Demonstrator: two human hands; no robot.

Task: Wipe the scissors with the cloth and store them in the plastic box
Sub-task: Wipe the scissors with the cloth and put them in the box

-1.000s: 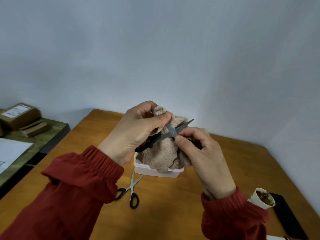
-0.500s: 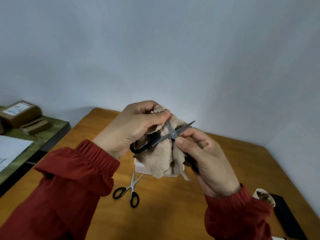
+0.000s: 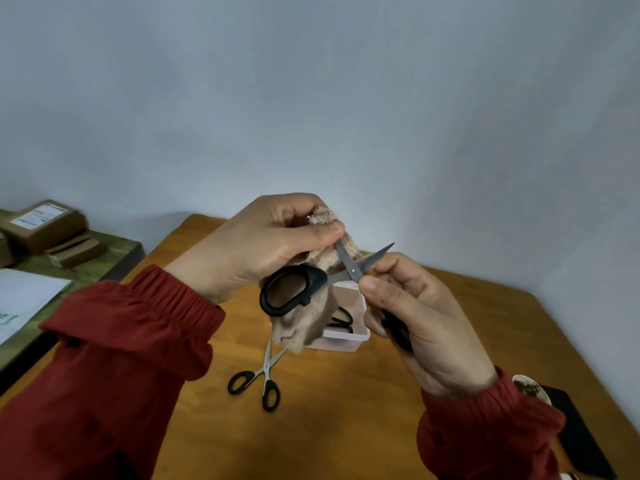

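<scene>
Above the table I hold black-handled scissors [image 3: 294,292] with the blades spread apart. My left hand [image 3: 263,251] pinches a beige fluffy cloth [image 3: 304,323] around one blade, thumb pressed on the blade's tip. My right hand [image 3: 415,317] grips the other handle in its palm, thumb beside the pivot. Behind and below stands the white plastic box [image 3: 346,337], with black scissor handles showing inside it. A second pair of slim scissors [image 3: 263,379] lies on the table in front of the box.
The wooden table [image 3: 346,427] ends at the wall behind. A paper cup [image 3: 530,389] and a black flat object [image 3: 578,441] sit at the right front. To the left, a green side surface [image 3: 83,261] carries cardboard parcels [image 3: 45,223] and a white sheet [image 3: 20,299].
The scissors have tilted so the left handle loop now hangs open toward me. The cloth has lifted off the box, uncovering scissors inside. My right hand has slid lower on its handle.
</scene>
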